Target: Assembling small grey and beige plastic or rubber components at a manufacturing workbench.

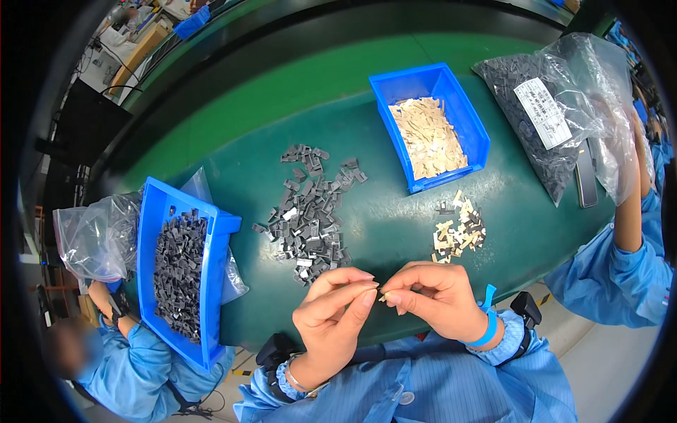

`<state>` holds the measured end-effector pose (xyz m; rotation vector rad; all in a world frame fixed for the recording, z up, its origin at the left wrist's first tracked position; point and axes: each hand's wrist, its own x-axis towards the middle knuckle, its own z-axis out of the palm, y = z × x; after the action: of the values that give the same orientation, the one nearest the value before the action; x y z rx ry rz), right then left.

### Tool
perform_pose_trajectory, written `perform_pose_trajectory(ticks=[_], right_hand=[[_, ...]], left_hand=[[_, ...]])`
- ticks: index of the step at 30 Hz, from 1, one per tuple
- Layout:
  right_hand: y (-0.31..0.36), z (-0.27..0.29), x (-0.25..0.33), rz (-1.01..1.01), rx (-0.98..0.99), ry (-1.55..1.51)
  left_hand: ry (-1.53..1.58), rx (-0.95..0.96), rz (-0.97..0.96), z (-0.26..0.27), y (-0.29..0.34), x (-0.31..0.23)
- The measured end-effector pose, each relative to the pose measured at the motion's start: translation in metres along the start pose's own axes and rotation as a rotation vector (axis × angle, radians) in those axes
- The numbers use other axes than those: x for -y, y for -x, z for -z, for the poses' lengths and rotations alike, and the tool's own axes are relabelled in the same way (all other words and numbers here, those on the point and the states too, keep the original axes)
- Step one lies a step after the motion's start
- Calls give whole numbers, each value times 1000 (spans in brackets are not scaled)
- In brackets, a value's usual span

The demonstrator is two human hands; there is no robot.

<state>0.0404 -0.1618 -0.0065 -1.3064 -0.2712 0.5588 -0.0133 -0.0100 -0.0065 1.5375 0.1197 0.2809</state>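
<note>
With the clock centred on our fingertips, our blue sleeves (518,381) come in from five and seven o'clock; a metallic bangle (295,377) circles our left wrist, and a blue band (486,331) our right; our left hand (330,321) has thumb and forefinger pinched on a small part (382,297), and our right hand (441,299) pinches it too; the part sits at the clock's centre, near the table's close edge, and our fingertips hide most of it.

Just beyond, we see a loose heap of dark pieces (310,229) toward half past ten, and a smaller heap of pale and dark pieces (462,229) toward two, both on the green table (395,243); at nine stands a blue bin (220,275) of dark pieces, with a clear bag (99,236) beyond it.

Farther off, at half past twelve, a blue tray (474,120) holds pale strips (427,137); toward half past one lies a bag of dark parts (504,88), with a co-worker's arm (627,218) near it.
</note>
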Motion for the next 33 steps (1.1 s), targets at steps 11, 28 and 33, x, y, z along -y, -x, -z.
perform_pose_trajectory(ticks=[11, 28, 33], right_hand=[[1, -6, -1, -11, -33, -103], [-66, 60, 78, 711, -383, 1200], [-88, 82, 69, 859, -380, 1465]], left_hand=[[138, 37, 57, -3, 1, 5], [518, -127, 71, 10, -9, -15], [321, -103, 36, 14, -7, -14]])
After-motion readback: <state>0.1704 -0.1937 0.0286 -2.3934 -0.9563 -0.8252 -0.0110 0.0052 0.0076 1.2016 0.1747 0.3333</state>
